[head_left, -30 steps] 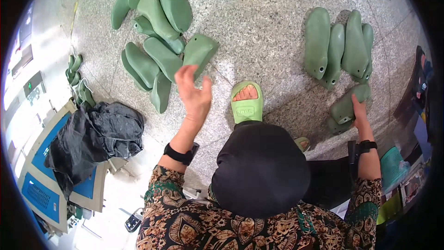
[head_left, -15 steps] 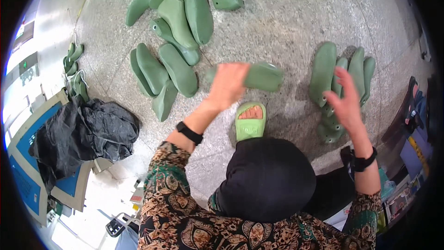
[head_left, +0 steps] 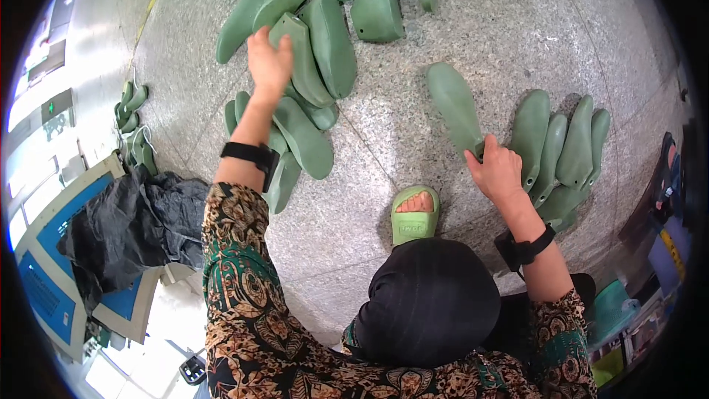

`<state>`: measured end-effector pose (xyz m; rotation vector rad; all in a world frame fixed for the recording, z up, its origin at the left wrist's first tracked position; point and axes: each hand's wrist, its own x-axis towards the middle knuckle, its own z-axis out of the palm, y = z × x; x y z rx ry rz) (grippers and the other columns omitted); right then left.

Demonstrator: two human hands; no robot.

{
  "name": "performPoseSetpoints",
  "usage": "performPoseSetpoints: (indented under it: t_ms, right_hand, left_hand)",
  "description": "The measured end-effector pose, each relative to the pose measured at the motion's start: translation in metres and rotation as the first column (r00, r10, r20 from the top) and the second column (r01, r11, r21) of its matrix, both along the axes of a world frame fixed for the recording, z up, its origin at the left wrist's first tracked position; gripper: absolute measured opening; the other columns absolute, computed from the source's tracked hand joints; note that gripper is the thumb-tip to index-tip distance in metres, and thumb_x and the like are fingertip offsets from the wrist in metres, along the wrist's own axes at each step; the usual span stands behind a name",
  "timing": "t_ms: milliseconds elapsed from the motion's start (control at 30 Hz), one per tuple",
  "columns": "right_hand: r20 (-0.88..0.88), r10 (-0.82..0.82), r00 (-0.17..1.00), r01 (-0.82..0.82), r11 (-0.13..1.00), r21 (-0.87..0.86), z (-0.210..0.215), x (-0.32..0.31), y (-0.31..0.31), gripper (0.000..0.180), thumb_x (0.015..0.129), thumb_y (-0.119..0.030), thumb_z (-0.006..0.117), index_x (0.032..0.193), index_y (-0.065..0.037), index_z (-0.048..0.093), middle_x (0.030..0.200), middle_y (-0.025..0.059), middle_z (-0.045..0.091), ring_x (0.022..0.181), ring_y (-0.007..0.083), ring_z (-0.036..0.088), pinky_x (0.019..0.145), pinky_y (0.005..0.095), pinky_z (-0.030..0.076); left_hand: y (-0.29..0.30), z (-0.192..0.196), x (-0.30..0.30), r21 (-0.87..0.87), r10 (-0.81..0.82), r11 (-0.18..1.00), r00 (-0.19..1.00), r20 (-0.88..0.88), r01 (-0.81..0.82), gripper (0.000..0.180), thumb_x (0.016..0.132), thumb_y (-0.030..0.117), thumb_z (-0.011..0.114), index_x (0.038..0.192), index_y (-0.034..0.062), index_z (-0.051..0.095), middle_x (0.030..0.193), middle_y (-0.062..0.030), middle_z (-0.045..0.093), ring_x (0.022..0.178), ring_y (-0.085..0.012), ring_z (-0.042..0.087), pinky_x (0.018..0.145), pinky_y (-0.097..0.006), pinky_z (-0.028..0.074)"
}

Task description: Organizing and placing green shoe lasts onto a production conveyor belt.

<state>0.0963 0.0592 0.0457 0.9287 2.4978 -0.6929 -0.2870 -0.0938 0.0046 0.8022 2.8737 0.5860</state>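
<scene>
Green plastic shoe lasts lie in a loose pile on the speckled stone floor, upper left. My left hand reaches into that pile and rests on one upright last; its fingers look loose, not closed round it. My right hand grips the narrow end of a single green last that lies flat on the floor. Just to its right, several lasts stand side by side in a neat group. Both wrists wear black bands.
My foot in a green sandal is planted between the two groups. A dark crumpled cloth lies on a blue and white panel at lower left. More small green pieces sit far left. Coloured crates stand at right.
My left hand carried a last from the pile across to the right hand, then went back up to the pile. The right hand now holds that last beside the neat group.
</scene>
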Motion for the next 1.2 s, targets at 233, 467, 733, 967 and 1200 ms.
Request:
performPoseSetpoints:
  t_ms: [233, 467, 733, 967, 1200]
  right_hand:
    - [-0.234, -0.007, 0.972, 0.009, 1.0, 0.006, -0.016, -0.041, 0.009, 0.059, 0.074, -0.016, 0.068, 0.122, 0.001, 0.038, 0.121, 0.0268, 0.044, 0.107, 0.0407, 0.049, 0.086, 0.0458, 0.044]
    - [-0.196, -0.15, 0.969, 0.133, 0.986, -0.097, -0.03, -0.046, -0.007, 0.066, 0.074, -0.009, 0.067, 0.132, -0.003, 0.035, 0.132, 0.0243, 0.033, 0.118, 0.0416, 0.041, 0.096, 0.0467, 0.038]
    - [-0.269, -0.219, 0.938, 0.2, 0.975, -0.096, -0.035, -0.04, -0.005, 0.062, 0.079, -0.011, 0.063, 0.133, -0.001, 0.033, 0.133, 0.0282, 0.032, 0.119, 0.0437, 0.04, 0.098, 0.0461, 0.037]
    - [-0.349, -0.485, 0.802, 0.502, 0.863, -0.044, -0.057, -0.002, 0.003, 0.053, 0.091, -0.021, 0.047, 0.135, 0.002, 0.029, 0.133, 0.0317, 0.03, 0.116, 0.0477, 0.04, 0.098, 0.0477, 0.035]
    - [-0.353, -0.473, 0.807, 0.461, 0.879, -0.124, -0.017, 0.006, 0.0, 0.052, 0.092, -0.023, 0.044, 0.135, 0.001, 0.029, 0.136, 0.0305, 0.029, 0.122, 0.0455, 0.035, 0.1, 0.0485, 0.03]
  left_hand:
    - [0.021, -0.021, -0.062, -0.087, 0.112, 0.993, 0.874, 0.472, -0.081, 0.073, 0.069, 0.049, 0.074, 0.109, -0.0095, 0.056, 0.098, -0.017, 0.062, 0.089, -0.0233, 0.06, 0.079, -0.032, 0.047]
    - [0.0, 0.014, -0.051, -0.244, -0.09, 0.923, 0.781, 0.618, 0.299, 0.073, 0.065, 0.045, 0.078, 0.118, 0.0004, 0.053, 0.094, -0.011, 0.06, 0.09, -0.0205, 0.057, 0.08, -0.031, 0.045]
    - [0.0, 0.025, 0.029, -0.12, -0.154, 0.915, 0.609, 0.778, 0.385, 0.073, 0.066, 0.046, 0.077, 0.104, -0.0126, 0.058, 0.093, -0.0233, 0.063, 0.091, -0.0289, 0.062, 0.085, -0.035, 0.046]
    - [-0.004, 0.055, 0.138, -0.134, -0.065, 0.972, 0.767, 0.638, 0.194, 0.051, 0.073, 0.038, 0.073, 0.084, -0.0081, 0.055, 0.079, -0.0199, 0.061, 0.075, -0.0271, 0.06, 0.068, -0.037, 0.046]
    - [0.007, 0.079, 0.257, 0.378, -0.195, 0.912, 0.979, 0.054, 0.16, 0.031, 0.067, 0.015, 0.076, 0.079, 0.0025, 0.051, 0.077, -0.0132, 0.052, 0.068, -0.0317, 0.052, 0.059, -0.039, 0.043]
